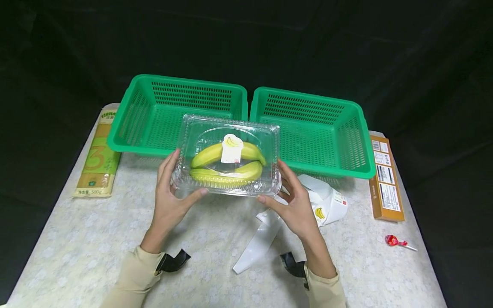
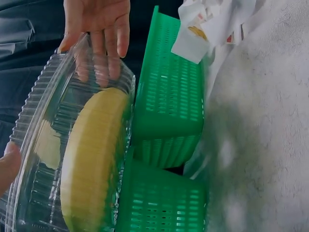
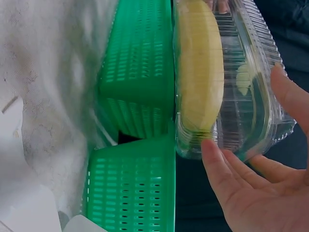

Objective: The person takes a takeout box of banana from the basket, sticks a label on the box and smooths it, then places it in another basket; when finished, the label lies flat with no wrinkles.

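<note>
A clear plastic clamshell box (image 1: 181, 141) is held up between both hands, in front of the green baskets' near rims. Through it show two yellow bananas (image 1: 227, 172), and a white label with a banana picture (image 1: 232, 154) is on its lid. My left hand (image 1: 169, 207) grips the box's left end, with its thumb at the near edge. At the opposite end my right hand (image 1: 296, 209) holds it, thumb at the near edge and fingers round the side. In the right wrist view, the fingers (image 3: 224, 179) touch the box's end wall.
Two green baskets, left (image 1: 161, 115) and right (image 1: 312, 137), stand side by side at the back. A yellow-green packet (image 1: 96, 156) lies at left. On the right are an orange carton (image 1: 386, 179) and a red lollipop (image 1: 392, 241). A white roll of labels (image 1: 335, 207) trails a strip (image 1: 256, 248).
</note>
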A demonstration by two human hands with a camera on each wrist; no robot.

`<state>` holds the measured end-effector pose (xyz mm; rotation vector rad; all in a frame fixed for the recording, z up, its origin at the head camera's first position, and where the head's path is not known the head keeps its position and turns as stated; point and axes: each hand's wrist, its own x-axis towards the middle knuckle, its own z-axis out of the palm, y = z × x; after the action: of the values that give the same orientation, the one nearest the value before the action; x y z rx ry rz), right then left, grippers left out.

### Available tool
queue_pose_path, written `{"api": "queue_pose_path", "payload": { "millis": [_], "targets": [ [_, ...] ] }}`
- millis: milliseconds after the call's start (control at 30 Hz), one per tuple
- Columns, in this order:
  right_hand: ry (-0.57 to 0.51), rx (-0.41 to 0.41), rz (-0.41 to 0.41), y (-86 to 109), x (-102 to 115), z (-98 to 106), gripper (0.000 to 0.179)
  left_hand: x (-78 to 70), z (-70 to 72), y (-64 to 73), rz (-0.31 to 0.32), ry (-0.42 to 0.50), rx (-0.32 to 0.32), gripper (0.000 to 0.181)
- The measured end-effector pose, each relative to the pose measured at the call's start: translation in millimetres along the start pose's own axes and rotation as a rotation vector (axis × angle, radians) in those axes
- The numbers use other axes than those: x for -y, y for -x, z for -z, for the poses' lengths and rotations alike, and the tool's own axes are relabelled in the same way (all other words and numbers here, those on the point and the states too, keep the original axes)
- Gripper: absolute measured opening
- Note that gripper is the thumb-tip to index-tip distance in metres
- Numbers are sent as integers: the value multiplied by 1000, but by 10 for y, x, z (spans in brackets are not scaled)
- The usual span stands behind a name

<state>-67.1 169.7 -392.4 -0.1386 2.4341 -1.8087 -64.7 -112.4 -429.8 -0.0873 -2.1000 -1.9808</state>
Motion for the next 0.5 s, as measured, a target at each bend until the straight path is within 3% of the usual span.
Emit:
{"api": "queue_pose_path", "payload": {
  "millis": [300,500],
  "targets": [
    [-31,-88,-1,-8,-54,-9,86,16,-94,-40,52,42,-3,110],
    [-92,-160,2,-23,-94,-12,81,23,-100,-74,68,7,48,111]
  ]
}}
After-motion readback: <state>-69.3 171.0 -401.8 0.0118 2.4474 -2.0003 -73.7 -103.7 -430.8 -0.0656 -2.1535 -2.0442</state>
